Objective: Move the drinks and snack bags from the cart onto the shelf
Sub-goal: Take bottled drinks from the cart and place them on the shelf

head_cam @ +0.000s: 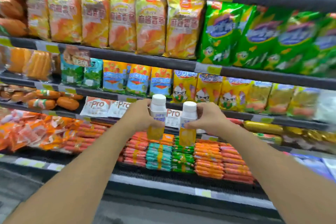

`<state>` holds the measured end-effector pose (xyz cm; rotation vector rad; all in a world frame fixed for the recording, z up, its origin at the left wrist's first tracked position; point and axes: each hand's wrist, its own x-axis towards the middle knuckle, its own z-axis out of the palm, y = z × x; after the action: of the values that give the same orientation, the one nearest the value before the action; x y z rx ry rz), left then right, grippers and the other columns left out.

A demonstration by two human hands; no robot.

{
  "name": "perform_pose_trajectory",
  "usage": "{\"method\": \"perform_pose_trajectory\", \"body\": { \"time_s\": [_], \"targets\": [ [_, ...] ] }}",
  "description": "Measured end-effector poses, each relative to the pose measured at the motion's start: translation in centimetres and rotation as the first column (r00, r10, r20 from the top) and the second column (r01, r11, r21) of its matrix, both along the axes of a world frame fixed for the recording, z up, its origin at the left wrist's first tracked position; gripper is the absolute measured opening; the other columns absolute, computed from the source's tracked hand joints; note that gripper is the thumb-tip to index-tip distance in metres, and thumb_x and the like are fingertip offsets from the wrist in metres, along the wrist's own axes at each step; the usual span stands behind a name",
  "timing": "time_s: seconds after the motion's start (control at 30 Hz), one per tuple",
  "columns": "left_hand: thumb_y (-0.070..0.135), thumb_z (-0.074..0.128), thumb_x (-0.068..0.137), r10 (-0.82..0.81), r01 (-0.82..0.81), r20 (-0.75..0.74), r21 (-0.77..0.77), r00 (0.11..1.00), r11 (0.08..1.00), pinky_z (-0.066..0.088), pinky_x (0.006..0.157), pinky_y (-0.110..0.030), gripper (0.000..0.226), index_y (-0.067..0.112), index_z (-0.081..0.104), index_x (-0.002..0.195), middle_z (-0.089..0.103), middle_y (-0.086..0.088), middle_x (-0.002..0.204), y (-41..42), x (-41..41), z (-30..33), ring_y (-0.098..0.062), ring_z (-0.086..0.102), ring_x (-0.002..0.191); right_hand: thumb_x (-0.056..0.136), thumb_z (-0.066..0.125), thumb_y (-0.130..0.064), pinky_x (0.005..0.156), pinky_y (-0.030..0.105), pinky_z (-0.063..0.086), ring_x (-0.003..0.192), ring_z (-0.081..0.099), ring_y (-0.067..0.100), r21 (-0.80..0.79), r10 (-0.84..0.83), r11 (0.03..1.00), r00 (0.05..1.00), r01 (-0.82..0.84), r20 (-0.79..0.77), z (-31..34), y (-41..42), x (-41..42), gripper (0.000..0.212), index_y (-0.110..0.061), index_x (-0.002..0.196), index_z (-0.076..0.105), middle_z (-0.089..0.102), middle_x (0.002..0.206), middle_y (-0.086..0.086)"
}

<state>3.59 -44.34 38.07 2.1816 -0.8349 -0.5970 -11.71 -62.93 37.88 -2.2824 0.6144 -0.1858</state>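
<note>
My left hand (141, 115) grips a drink bottle (157, 112) with a white cap, white upper body and yellow lower half. My right hand (207, 117) grips a second bottle (188, 125) of the same kind. Both bottles are upright, side by side and a little apart, held in the air in front of the shelf (181, 184). My arms stretch forward from the bottom corners of the view. The cart is out of sight.
The shelving is packed: orange snack bags (123, 22) and green bags (254, 36) on upper tiers, yellow chicken-print bags (207, 90) mid-level, white "Pro" packs (96, 107) behind the bottles, stacked sausage packs (209, 162) on the lowest deck. The view is blurred.
</note>
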Motion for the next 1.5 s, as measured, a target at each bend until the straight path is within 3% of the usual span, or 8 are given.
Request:
{"method": "perform_pose_trajectory", "body": {
  "time_s": [0.1, 0.37, 0.5, 0.7, 0.87, 1.07, 1.23, 1.5],
  "targets": [
    [0.035, 0.093, 0.061, -0.121, 0.120, 0.044, 0.017, 0.992, 0.993, 0.053, 0.082, -0.035, 0.065, 0.018, 0.065, 0.117, 0.071, 0.001, 0.107, -7.9, -5.0, 0.8, -0.020, 0.066, 0.094, 0.057, 0.089, -0.034, 0.083, 0.047, 0.057, 0.090, 0.073, 0.016, 0.012, -0.114, 0.993, 0.993, 0.114, 0.017, 0.5, -6.1, -7.0, 0.046, -0.012, 0.096, 0.076, 0.077, 0.092, 0.005],
    [0.034, 0.095, 0.054, -0.363, 0.364, 0.090, 0.002, 0.928, 0.931, 0.054, 0.075, -0.032, 0.060, 0.018, 0.067, 0.105, 0.073, 0.001, 0.095, -26.4, -19.7, 2.5, -0.017, 0.068, 0.087, 0.061, 0.090, -0.021, 0.079, 0.040, 0.057, 0.079, 0.066, 0.010, -0.035, -0.381, 0.923, 0.924, 0.382, 0.043, 3.5, -19.6, -26.1, 0.030, -0.018, 0.084, 0.072, 0.075, 0.085, 0.002],
    [0.037, 0.095, 0.051, -0.461, 0.463, 0.110, 0.009, 0.880, 0.886, 0.055, 0.076, -0.032, 0.055, 0.021, 0.069, 0.097, 0.074, 0.003, 0.092, -33.1, -26.7, 3.1, -0.015, 0.069, 0.085, 0.063, 0.090, -0.019, 0.056, 0.020, 0.044, 0.054, 0.050, -0.010, -0.045, -0.470, 0.880, 0.881, 0.473, 0.055, 4.9, -23.8, -34.4, 0.031, -0.024, 0.062, 0.060, 0.061, 0.060, -0.012],
    [0.033, 0.096, 0.047, -0.552, 0.555, 0.057, -0.084, 0.832, 0.828, 0.060, 0.069, -0.035, 0.056, 0.025, 0.070, 0.097, 0.074, 0.007, 0.084, -40.8, -34.3, 4.0, -0.014, 0.071, 0.078, 0.057, 0.092, -0.027, 0.072, 0.038, 0.055, 0.073, 0.063, 0.010, -0.037, -0.608, 0.792, 0.792, 0.610, 0.060, 5.8, -28.7, -42.2, 0.037, -0.012, 0.086, 0.074, 0.076, 0.084, 0.006],
    [0.025, 0.094, 0.056, -0.596, 0.603, 0.092, -0.098, 0.797, 0.792, 0.058, 0.067, -0.034, 0.051, 0.023, 0.070, 0.101, 0.075, 0.005, 0.087, -46.3, -36.5, 6.1, -0.014, 0.069, 0.077, 0.059, 0.090, -0.023, 0.061, 0.022, 0.050, 0.064, 0.060, 0.004, -0.064, -0.616, 0.781, 0.783, 0.621, 0.085, 7.5, -33.2, -43.8, 0.029, -0.022, 0.078, 0.069, 0.068, 0.071, -0.008],
    [0.035, 0.095, 0.051, -0.505, 0.529, 0.164, -0.174, 0.847, 0.831, 0.060, 0.077, -0.047, 0.057, 0.024, 0.067, 0.099, 0.074, 0.001, 0.088, -53.6, -34.0, 10.8, -0.023, 0.070, 0.082, 0.061, 0.092, -0.023, 0.071, 0.027, 0.054, 0.084, 0.067, 0.014, -0.091, -0.609, 0.774, 0.775, 0.627, 0.169, 12.2, -39.7, -41.0, 0.044, -0.018, 0.096, 0.065, 0.071, 0.092, -0.001],
    [0.029, 0.097, 0.051, -0.436, 0.469, 0.181, -0.228, 0.881, 0.853, 0.060, 0.082, -0.045, 0.058, 0.022, 0.067, 0.100, 0.074, 0.003, 0.088, -58.7, -32.0, 13.4, -0.018, 0.071, 0.083, 0.061, 0.091, -0.022, 0.084, 0.040, 0.056, 0.096, 0.066, 0.021, -0.146, -0.559, 0.793, 0.802, 0.591, 0.212, 15.7, -45.0, -37.4, 0.059, -0.013, 0.109, 0.057, 0.068, 0.104, 0.004],
    [0.030, 0.095, 0.056, -0.304, 0.354, 0.216, -0.255, 0.928, 0.900, 0.059, 0.082, -0.046, 0.055, 0.020, 0.064, 0.100, 0.072, 0.001, 0.093, -63.7, -31.2, 13.2, -0.022, 0.069, 0.087, 0.074, 0.084, -0.015, 0.080, 0.028, 0.046, 0.098, 0.060, 0.018, -0.140, -0.521, 0.818, 0.822, 0.558, 0.231, 16.7, -51.4, -33.2, 0.053, -0.010, 0.116, 0.051, 0.063, 0.107, 0.004]
  ]
}}
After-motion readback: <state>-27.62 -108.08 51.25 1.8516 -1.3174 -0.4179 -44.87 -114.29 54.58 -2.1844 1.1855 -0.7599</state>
